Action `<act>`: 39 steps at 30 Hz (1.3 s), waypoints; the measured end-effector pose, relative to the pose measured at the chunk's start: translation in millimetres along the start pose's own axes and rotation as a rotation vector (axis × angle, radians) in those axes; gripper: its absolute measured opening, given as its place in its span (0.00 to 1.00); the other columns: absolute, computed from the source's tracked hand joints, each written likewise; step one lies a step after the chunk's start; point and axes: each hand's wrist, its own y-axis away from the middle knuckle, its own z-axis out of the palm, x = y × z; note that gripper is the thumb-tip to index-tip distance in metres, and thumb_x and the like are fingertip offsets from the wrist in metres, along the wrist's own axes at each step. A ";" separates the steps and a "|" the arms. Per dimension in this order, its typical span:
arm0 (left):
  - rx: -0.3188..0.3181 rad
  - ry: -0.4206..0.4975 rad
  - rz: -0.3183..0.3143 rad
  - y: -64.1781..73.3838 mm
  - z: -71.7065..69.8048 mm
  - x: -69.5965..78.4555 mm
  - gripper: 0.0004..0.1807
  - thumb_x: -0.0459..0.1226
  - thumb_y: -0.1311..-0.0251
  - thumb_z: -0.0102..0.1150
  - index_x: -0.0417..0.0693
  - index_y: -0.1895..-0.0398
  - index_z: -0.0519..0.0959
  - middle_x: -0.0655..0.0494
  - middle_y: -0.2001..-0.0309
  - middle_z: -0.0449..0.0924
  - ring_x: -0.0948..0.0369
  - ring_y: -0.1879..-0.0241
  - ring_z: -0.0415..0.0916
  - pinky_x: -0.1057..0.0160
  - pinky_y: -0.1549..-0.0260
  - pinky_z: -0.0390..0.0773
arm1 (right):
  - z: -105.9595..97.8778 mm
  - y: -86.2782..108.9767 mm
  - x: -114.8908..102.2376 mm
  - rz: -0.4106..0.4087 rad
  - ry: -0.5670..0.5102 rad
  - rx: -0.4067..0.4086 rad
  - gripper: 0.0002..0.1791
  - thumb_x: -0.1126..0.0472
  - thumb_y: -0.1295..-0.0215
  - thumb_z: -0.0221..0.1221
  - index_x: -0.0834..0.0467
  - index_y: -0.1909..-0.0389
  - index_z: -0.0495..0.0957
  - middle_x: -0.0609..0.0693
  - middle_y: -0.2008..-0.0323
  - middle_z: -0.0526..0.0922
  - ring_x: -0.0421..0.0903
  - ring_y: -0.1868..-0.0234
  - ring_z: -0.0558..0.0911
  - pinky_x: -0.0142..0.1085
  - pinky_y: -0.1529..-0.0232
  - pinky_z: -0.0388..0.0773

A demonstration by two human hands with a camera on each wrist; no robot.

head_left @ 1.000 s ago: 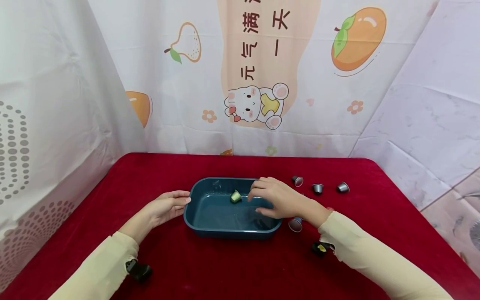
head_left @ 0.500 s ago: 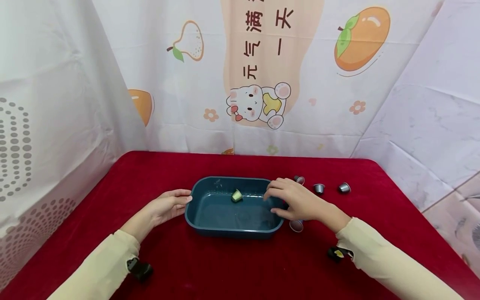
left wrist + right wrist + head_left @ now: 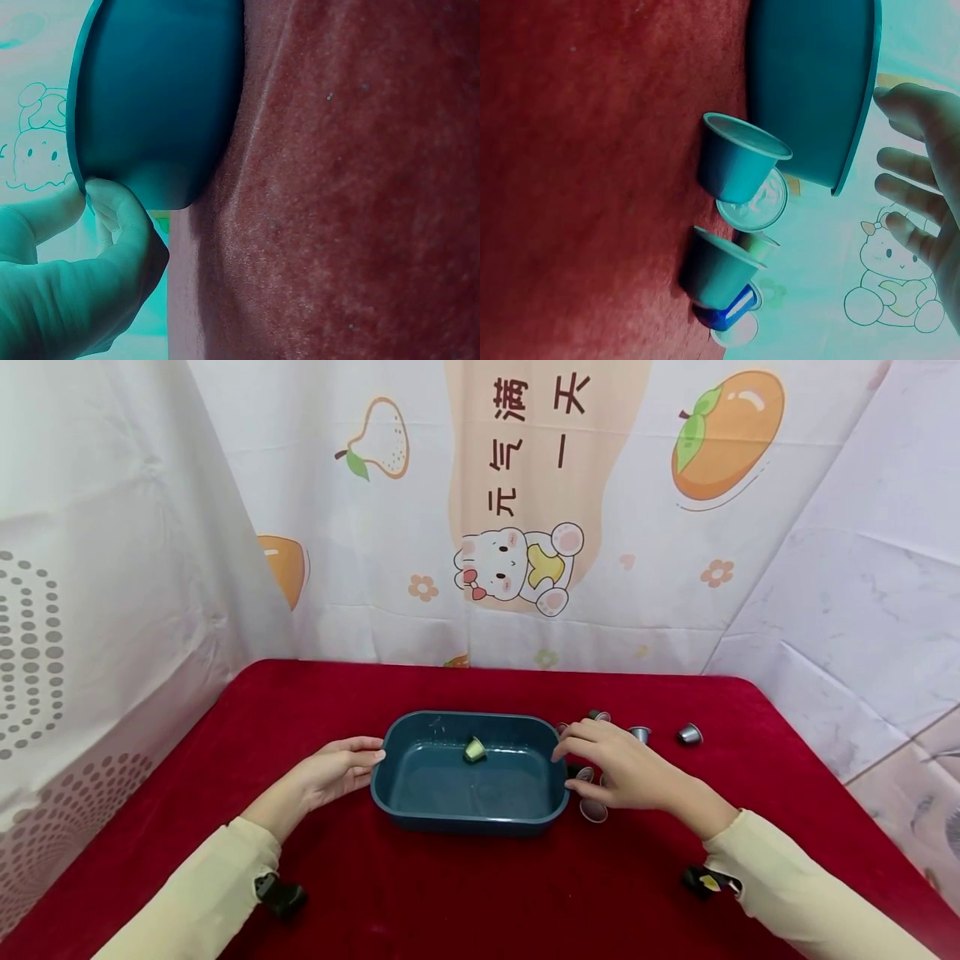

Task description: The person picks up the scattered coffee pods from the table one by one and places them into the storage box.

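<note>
A dark blue rectangular dish [image 3: 480,823] stands on the red cloth. My left hand [image 3: 326,777] pinches its left rim between thumb and fingers, as the left wrist view shows at the dish's edge [image 3: 165,90]. Inside lies one pale green coffee capsule [image 3: 474,750], tipped over near the back wall. My right hand [image 3: 618,764] hovers by the right rim with fingers spread and bent loosely, holding nothing. Beneath and around it are several coffee capsules, such as the one in front [image 3: 593,811]; the hand partly hides some. A capsule [image 3: 739,161] sits close to the dish.
Farther right lie two grey capsules, the nearer one [image 3: 640,734] and the outer one [image 3: 690,734]. The right wrist view also shows a deep blue capsule [image 3: 727,309]. A printed curtain [image 3: 405,527] hangs behind the red table [image 3: 450,893].
My right hand has moved rightward from over the dish to its right rim, uncovering the dish's right end. The left hand keeps its hold on the rim.
</note>
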 end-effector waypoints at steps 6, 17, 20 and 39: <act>-0.045 0.018 0.020 -0.2 -5.2 -3.2 0.37 0.42 0.37 0.60 0.31 0.33 0.56 0.62 0.58 0.76 0.69 0.61 0.78 0.72 0.55 0.80 | -0.7 7.4 1.4 -0.013 0.014 0.014 0.20 0.56 0.53 0.72 0.50 0.58 0.79 0.42 0.56 0.79 0.38 0.55 0.75 0.38 0.54 0.78; 0.001 0.008 -0.004 1.3 1.4 -1.9 0.32 0.37 0.31 0.51 0.31 0.31 0.52 0.62 0.60 0.76 0.70 0.62 0.77 0.72 0.57 0.80 | 1.3 24.4 2.0 0.015 0.017 -0.006 0.22 0.54 0.56 0.74 0.49 0.57 0.79 0.40 0.56 0.79 0.35 0.55 0.74 0.36 0.53 0.77; 0.000 0.010 -0.002 1.2 1.6 -1.9 0.31 0.36 0.31 0.51 0.31 0.32 0.53 0.62 0.60 0.76 0.70 0.63 0.78 0.72 0.58 0.80 | 2.7 29.6 3.3 0.015 0.009 -0.013 0.22 0.54 0.56 0.74 0.48 0.57 0.78 0.39 0.57 0.78 0.34 0.55 0.74 0.35 0.53 0.76; 0.010 0.009 -0.001 -1.1 1.0 0.1 0.32 0.37 0.31 0.50 0.31 0.31 0.52 0.62 0.60 0.75 0.70 0.62 0.77 0.73 0.57 0.79 | 8.6 44.8 8.3 0.006 -0.046 -0.120 0.23 0.55 0.54 0.73 0.48 0.55 0.77 0.37 0.56 0.77 0.33 0.55 0.73 0.35 0.53 0.79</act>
